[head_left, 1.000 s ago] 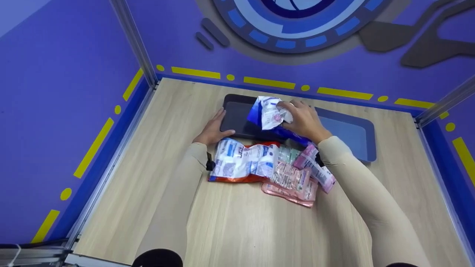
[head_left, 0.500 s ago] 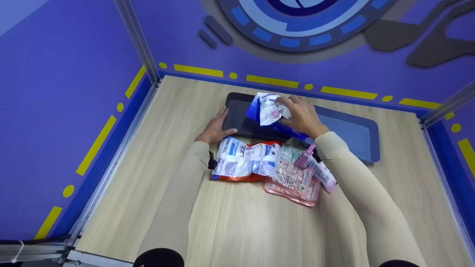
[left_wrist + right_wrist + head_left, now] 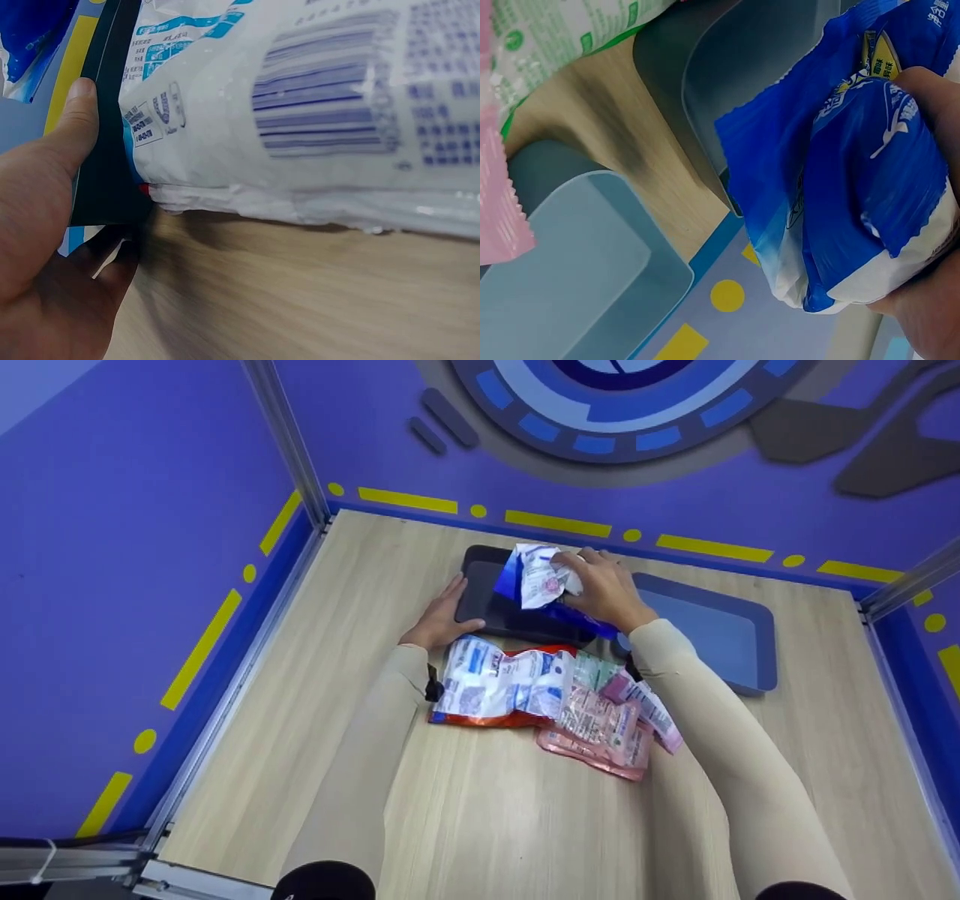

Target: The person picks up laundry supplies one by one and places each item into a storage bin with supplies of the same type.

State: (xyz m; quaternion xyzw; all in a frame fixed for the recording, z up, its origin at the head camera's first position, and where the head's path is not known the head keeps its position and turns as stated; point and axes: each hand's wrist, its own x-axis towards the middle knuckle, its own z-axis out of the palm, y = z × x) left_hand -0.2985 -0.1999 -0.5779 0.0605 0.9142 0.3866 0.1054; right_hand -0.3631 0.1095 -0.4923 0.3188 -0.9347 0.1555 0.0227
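My right hand (image 3: 604, 589) grips a crumpled blue-and-white plastic packet (image 3: 537, 577) above the dark grey tray (image 3: 484, 604). In the right wrist view, thumb and fingers squeeze the packet (image 3: 877, 172) at its side, and its blue serrated end sticks out. At the tray's left end, my left hand (image 3: 442, 619) rests with straight, spread fingers around the corner. Its thumb (image 3: 79, 112) lies against the dark wall in the left wrist view. Just in front of the tray lies a large white-and-blue packet (image 3: 502, 682) with red edges.
Pink packets (image 3: 600, 727) overlap to the right of the large packet, with a green one (image 3: 595, 669) behind and a pink-and-white one (image 3: 649, 709) beside my right forearm. A blue-grey tray (image 3: 712, 630) stands right of the dark tray. Purple walls (image 3: 187, 547) enclose the table's back and sides.
The head view has shifted slightly. My right hand has moved a little left over the dark tray with the blue-and-white packet; my left hand keeps its place on the tray.
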